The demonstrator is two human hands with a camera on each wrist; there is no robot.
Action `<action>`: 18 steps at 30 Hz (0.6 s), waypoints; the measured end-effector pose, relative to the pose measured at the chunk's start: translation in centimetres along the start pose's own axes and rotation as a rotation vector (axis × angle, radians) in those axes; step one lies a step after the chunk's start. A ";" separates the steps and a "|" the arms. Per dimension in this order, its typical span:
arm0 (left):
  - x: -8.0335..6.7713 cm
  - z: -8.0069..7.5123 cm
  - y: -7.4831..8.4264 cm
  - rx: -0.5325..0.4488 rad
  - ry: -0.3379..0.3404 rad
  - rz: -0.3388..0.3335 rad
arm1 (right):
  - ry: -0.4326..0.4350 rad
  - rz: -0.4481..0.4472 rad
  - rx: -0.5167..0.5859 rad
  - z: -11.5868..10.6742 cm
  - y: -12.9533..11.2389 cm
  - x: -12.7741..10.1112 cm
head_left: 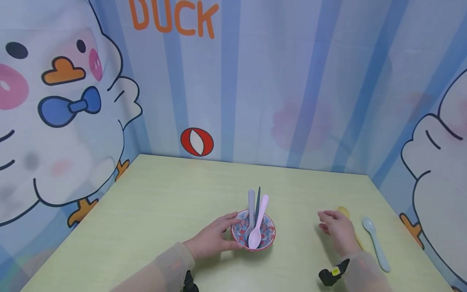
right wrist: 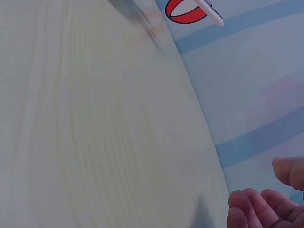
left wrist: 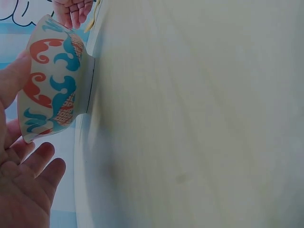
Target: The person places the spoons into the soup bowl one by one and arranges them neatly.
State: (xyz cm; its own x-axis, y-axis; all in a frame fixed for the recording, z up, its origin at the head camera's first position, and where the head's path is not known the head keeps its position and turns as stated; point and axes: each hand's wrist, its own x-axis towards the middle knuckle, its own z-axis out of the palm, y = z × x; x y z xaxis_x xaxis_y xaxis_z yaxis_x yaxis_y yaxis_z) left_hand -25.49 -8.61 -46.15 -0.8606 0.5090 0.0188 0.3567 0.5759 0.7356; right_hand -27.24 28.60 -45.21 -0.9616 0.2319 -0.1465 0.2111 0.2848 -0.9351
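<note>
A patterned bowl (head_left: pixel 270 231) with a red rim stands on the table, holding a pink spoon (head_left: pixel 260 223), a greyish-lilac utensil (head_left: pixel 251 207) and a thin dark utensil (head_left: pixel 258 202). My left hand (head_left: pixel 215 239) grips the bowl's left side between thumb and fingers. In the left wrist view the bowl's outside (left wrist: pixel 57 85) shows red and blue swirls. Over the table at the right, my right hand (head_left: pixel 339 229) has loosely bent fingers with nothing in them. Beside it lies a yellow spoon (head_left: pixel 343 211), its handle partly hidden by that hand.
A light blue spoon (head_left: pixel 375 243) lies right of the yellow one, near the table's right side. The pale table (head_left: pixel 175 190) ends at a striped fabric backdrop (head_left: pixel 251 81) printed with ducks and a red ball.
</note>
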 end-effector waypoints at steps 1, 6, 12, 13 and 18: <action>0.0 0.0 0.0 -0.001 -0.001 0.000 | 0.012 -0.002 0.002 -0.1 0.1 0.0; 0.1 0.0 -0.1 0.000 0.000 0.001 | 0.051 -0.011 0.004 -0.9 0.6 -0.3; 0.1 0.0 -0.1 -0.003 -0.002 -0.003 | 0.055 0.000 -0.025 -2.3 1.3 -0.1; 0.1 0.0 -0.1 -0.004 -0.003 -0.005 | 0.057 0.001 -0.034 -2.6 1.4 -0.1; 0.1 0.0 0.0 -0.009 -0.001 -0.004 | 0.107 0.007 -0.057 -3.6 1.9 -0.3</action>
State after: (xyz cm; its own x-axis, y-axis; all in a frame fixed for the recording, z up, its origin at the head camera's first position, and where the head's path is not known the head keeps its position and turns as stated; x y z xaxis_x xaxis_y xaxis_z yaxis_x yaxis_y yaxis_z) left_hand -25.58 -8.61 -46.15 -0.8619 0.5069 0.0152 0.3498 0.5724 0.7416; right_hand -25.95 32.38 -45.76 -0.9366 0.3312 -0.1147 0.2302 0.3344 -0.9139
